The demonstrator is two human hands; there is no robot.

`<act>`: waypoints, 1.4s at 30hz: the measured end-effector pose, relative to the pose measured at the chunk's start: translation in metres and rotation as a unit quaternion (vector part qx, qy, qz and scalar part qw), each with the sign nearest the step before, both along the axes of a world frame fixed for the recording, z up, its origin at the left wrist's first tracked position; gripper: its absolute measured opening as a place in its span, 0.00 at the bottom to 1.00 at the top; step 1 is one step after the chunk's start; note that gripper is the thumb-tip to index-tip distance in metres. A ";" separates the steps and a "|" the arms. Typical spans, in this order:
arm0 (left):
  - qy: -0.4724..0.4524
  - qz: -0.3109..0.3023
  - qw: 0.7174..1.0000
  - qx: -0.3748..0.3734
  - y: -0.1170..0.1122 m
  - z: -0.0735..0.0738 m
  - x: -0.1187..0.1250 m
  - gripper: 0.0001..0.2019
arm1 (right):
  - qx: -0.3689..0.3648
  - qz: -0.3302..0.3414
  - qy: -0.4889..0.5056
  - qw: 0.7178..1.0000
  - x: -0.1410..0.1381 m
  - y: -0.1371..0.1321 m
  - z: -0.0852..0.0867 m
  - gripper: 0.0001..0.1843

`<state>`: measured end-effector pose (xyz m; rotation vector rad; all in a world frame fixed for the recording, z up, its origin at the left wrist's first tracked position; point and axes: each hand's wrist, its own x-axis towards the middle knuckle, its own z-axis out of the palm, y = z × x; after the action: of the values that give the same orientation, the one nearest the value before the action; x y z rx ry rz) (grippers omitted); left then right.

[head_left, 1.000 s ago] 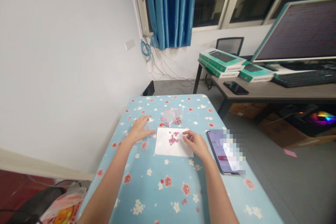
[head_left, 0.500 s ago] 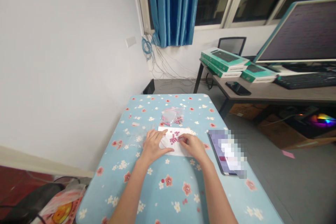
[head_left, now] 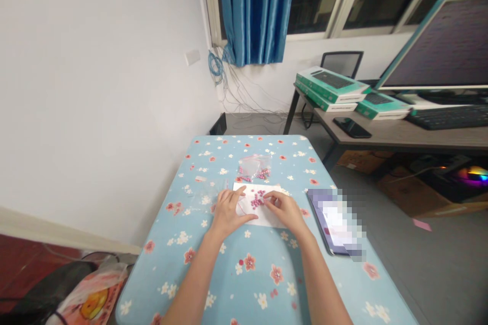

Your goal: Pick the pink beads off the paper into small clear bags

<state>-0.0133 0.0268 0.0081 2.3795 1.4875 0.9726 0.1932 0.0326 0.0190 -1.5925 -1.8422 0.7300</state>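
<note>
A white sheet of paper (head_left: 269, 219) lies on the flowered tablecloth, with a cluster of small pink beads (head_left: 256, 201) in its middle. My left hand (head_left: 227, 213) rests on the paper's left side, thumb and fingers spread around the beads. A thin reddish line, perhaps a thread, shows on the paper beside it. At the right edge of the cluster, my right hand (head_left: 284, 209) has thumb and index finger brought together in a pinch. Whatever lies between those fingertips is too small to make out. Just beyond the paper sits a clear zip bag (head_left: 254, 165) with more coloured beads.
A tablet (head_left: 331, 226), partly blurred out, lies right of my right hand. Clear plastic (head_left: 200, 197) lies to the left. One red bead (head_left: 241, 262) is near the front of the table (head_left: 221, 284). A desk with keyboard boxes (head_left: 331, 84) and a phone (head_left: 351, 127) stands right.
The whole scene has shifted slightly to the right in view. Both hands keep nearly the same places on the paper, the right fingertips still at the beads.
</note>
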 end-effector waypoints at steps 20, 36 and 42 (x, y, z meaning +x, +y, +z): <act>-0.015 -0.024 1.000 0.005 -0.002 0.000 0.002 0.43 | -0.007 0.070 0.101 0.992 -0.018 -0.005 -0.001 0.13; -0.005 -0.024 1.000 -0.009 -0.002 0.003 0.002 0.44 | -0.012 0.003 -0.109 0.994 -0.002 -0.005 0.001 0.11; -0.009 -0.025 0.999 -0.018 -0.003 0.005 0.003 0.44 | -0.012 0.002 -0.115 0.993 -0.003 -0.004 0.000 0.11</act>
<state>-0.0106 0.0241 0.0130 2.3653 1.4192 0.9444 0.1903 0.0281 0.0190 -1.7514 -2.0050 0.5923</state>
